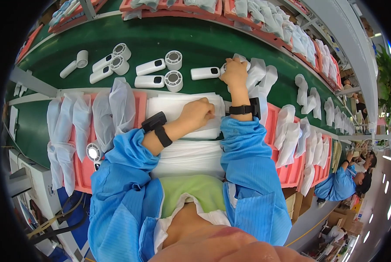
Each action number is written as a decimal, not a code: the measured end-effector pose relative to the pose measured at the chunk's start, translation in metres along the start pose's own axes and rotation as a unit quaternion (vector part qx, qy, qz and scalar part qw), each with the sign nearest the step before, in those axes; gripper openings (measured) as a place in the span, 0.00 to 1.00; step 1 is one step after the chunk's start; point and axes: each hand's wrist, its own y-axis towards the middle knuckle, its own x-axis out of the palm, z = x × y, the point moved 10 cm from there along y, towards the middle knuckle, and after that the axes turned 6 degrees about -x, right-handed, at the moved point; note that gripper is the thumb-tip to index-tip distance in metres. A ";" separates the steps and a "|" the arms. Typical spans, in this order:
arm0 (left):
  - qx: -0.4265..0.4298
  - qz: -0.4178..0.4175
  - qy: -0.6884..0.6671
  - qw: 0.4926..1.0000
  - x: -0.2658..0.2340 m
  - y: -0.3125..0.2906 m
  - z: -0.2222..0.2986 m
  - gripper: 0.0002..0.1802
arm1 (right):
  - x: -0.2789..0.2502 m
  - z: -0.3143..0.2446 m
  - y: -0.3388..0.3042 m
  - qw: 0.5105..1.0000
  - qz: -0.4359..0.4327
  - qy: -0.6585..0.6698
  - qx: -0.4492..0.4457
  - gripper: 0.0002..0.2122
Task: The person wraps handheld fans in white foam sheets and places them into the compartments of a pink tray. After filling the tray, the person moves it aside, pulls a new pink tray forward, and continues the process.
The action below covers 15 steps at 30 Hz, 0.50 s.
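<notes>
My right hand (235,73) reaches to the green bench and closes round the round head of a white handheld fan (204,73). The fan lies flat with its handle to the left; my fingers hide most of its head. My left hand (197,112) is lower, over a stack of flat white bags (165,105). Its fingers are curled closed, and whatever may be between them is hidden. To the left of the held fan lie several bare white fans (151,67). Just right of my right hand are fans in frosted bags (256,72).
Pink trays of bagged fans stand at my left (79,153) and right (283,170). More pink trays (178,8) line a shelf beyond the green bench (160,32). A grey metal post (34,81) rises at left. Farther right, a person in blue (342,183) sits along the line.
</notes>
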 end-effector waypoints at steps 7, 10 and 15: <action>-0.037 -0.060 -0.184 0.980 -0.031 0.016 -0.011 0.05 | 0.004 0.019 -0.006 0.964 -0.035 0.262 -0.028 0.24; -0.042 -0.027 -0.298 0.953 -0.055 0.018 -0.022 0.08 | -0.046 0.006 -0.018 0.904 -0.015 0.425 -0.032 0.23; -0.077 0.015 -0.336 0.939 -0.100 0.018 -0.020 0.09 | -0.151 0.027 -0.069 0.813 0.137 0.563 -0.056 0.24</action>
